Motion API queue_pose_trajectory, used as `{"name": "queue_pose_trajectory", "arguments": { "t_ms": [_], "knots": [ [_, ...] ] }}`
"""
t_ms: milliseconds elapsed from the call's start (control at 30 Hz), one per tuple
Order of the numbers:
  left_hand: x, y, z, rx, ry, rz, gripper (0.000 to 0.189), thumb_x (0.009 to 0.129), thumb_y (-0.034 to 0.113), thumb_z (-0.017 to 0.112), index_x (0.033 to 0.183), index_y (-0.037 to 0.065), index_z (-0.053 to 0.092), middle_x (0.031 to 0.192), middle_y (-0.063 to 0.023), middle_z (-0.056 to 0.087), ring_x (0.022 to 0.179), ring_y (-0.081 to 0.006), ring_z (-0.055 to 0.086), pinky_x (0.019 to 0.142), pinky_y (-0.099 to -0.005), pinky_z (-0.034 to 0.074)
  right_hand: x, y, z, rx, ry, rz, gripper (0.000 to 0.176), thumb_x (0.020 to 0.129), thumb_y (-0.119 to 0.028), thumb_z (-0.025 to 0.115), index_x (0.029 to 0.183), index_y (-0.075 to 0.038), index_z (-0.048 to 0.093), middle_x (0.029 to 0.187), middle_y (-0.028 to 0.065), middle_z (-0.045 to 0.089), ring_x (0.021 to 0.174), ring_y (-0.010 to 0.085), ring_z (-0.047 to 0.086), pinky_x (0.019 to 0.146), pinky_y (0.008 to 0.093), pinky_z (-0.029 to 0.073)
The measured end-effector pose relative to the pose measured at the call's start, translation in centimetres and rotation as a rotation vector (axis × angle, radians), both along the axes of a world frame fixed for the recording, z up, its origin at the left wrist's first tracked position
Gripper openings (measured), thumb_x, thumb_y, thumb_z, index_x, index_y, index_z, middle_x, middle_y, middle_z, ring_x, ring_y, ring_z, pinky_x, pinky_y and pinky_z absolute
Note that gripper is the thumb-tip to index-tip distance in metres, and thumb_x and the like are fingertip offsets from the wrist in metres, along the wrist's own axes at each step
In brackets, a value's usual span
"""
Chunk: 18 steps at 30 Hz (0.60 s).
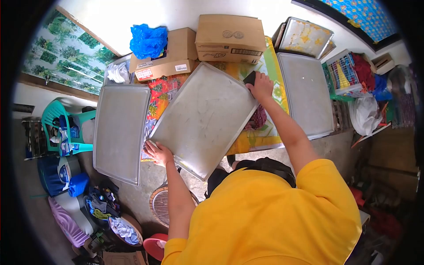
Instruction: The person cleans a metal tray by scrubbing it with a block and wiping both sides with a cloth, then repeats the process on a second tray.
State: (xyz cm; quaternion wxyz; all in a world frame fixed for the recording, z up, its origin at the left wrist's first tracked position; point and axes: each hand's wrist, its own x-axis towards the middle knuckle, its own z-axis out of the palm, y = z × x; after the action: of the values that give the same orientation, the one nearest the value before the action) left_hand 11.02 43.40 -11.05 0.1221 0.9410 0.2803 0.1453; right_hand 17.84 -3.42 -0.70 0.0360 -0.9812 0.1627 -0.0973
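A large grey metal baking tray (205,115) lies at an angle across the table in front of me, its near corner reaching past the table edge. My left hand (160,153) grips the tray's left edge near the bottom. At the upper right corner, my right hand (262,87) has its fingers closed on a small black block-like object (250,78), right at the tray's rim. Similar grey trays lie on either side, a left tray (121,132) and a right tray (307,92). A dark red patterned cloth (257,118) shows beside the middle tray.
Behind the trays stand two cardboard boxes (229,39), with a blue plastic bag (148,40) on the left one. Stained trays (305,37) lean at the back right. A green chair (55,115) is at the left; a round basket (160,206) sits on the floor below.
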Motion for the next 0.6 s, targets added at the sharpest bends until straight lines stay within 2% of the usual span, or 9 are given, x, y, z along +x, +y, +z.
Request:
{"name": "queue_pose_trajectory", "arguments": {
  "t_ms": [67, 133, 200, 233, 267, 367, 433, 500, 600],
  "knots": [
    [0.0, -1.8, 3.6, -0.066, 0.141, 0.073, 0.054, 0.098, 0.042, 0.04, 0.148, 0.024, 0.032, 0.153, 0.0033, 0.032, 0.144, -0.0247, 0.02, 0.105, -0.0586, 0.03, -1.2, -0.9, -0.1, -0.018, -0.035, 0.066, 0.061, 0.072, -0.043, 0.075, 0.115, -0.007, 0.053, 0.097, 0.0112, 0.059, 0.094, 0.0296, 0.058, 0.075, 0.0441, 0.045],
    [0.2, -1.8, 3.2, -0.053, 0.128, 0.072, 0.054, 0.098, 0.042, 0.04, 0.148, 0.023, 0.033, 0.152, 0.0034, 0.033, 0.144, -0.0244, 0.021, 0.106, -0.0566, 0.03, -3.8, 1.9, -1.6, 0.149, 0.019, 0.031, 0.065, 0.07, -0.041, 0.076, 0.118, -0.005, 0.052, 0.102, 0.0132, 0.06, 0.095, 0.0334, 0.059, 0.078, 0.0465, 0.047],
    [0.0, -1.3, 2.5, -0.016, 0.113, 0.058, 0.054, 0.098, 0.042, 0.04, 0.148, 0.022, 0.033, 0.152, 0.0038, 0.033, 0.144, -0.0237, 0.021, 0.106, -0.0552, 0.03, -7.0, 7.2, -1.8, 0.302, 0.026, 0.136, 0.06, 0.07, -0.036, 0.076, 0.117, -0.006, 0.055, 0.104, 0.0154, 0.06, 0.099, 0.0359, 0.058, 0.085, 0.0464, 0.047],
    [-0.1, -1.1, 2.0, -0.018, 0.105, 0.051, 0.054, 0.098, 0.041, 0.04, 0.148, 0.022, 0.032, 0.152, 0.0039, 0.033, 0.144, -0.0236, 0.021, 0.106, -0.0553, 0.031, -8.2, 9.9, -0.5, 0.376, 0.24, 0.224, 0.061, 0.069, -0.036, 0.077, 0.118, -0.007, 0.056, 0.106, 0.0156, 0.06, 0.102, 0.0349, 0.057, 0.088, 0.0461, 0.046],
    [-0.2, -0.9, 1.6, -0.018, 0.094, 0.043, 0.054, 0.098, 0.041, 0.04, 0.148, 0.022, 0.032, 0.152, 0.004, 0.033, 0.144, -0.0236, 0.021, 0.106, -0.0554, 0.031, -10.2, 12.1, -1.3, 0.383, 0.122, 0.365, 0.061, 0.069, -0.035, 0.077, 0.119, -0.007, 0.056, 0.107, 0.015, 0.059, 0.103, 0.0335, 0.057, 0.088, 0.0463, 0.046],
    [0.1, -1.0, 2.0, 0.004, 0.107, 0.042, 0.054, 0.098, 0.042, 0.04, 0.148, 0.023, 0.032, 0.152, 0.0041, 0.032, 0.144, -0.0235, 0.022, 0.104, -0.0563, 0.032, -9.3, 10.8, -0.8, 0.377, 0.128, 0.33, 0.061, 0.07, -0.036, 0.076, 0.119, -0.007, 0.056, 0.108, 0.0145, 0.059, 0.102, 0.0331, 0.057, 0.088, 0.046, 0.046],
    [0.0, -1.1, 2.2, 0.011, 0.113, 0.045, 0.054, 0.098, 0.042, 0.04, 0.148, 0.023, 0.032, 0.152, 0.0042, 0.032, 0.144, -0.0233, 0.022, 0.104, -0.0569, 0.033, -5.7, 5.3, -0.7, 0.178, 0.132, 0.077, 0.064, 0.074, -0.041, 0.072, 0.124, -0.007, 0.052, 0.109, 0.0134, 0.059, 0.103, 0.0318, 0.057, 0.087, 0.0456, 0.045],
    [-0.1, -1.0, 1.9, -0.004, 0.111, 0.052, 0.054, 0.098, 0.043, 0.04, 0.148, 0.023, 0.032, 0.153, 0.004, 0.032, 0.144, -0.0231, 0.021, 0.103, -0.0574, 0.033, -3.2, -0.5, -1.2, 0.032, -0.068, -0.049, 0.062, 0.075, -0.045, 0.072, 0.121, -0.008, 0.051, 0.106, 0.0124, 0.059, 0.099, 0.0309, 0.057, 0.082, 0.0435, 0.044],
    [0.1, -1.4, 3.0, -0.043, 0.146, 0.077, 0.055, 0.098, 0.045, 0.039, 0.148, 0.024, 0.032, 0.153, 0.0035, 0.031, 0.144, -0.0228, 0.021, 0.103, -0.0574, 0.033, -3.3, -0.5, -0.9, 0.141, -0.056, -0.021, 0.065, 0.074, -0.045, 0.072, 0.123, -0.007, 0.051, 0.107, 0.0125, 0.058, 0.1, 0.03, 0.056, 0.083, 0.0438, 0.044]
  ]
}}
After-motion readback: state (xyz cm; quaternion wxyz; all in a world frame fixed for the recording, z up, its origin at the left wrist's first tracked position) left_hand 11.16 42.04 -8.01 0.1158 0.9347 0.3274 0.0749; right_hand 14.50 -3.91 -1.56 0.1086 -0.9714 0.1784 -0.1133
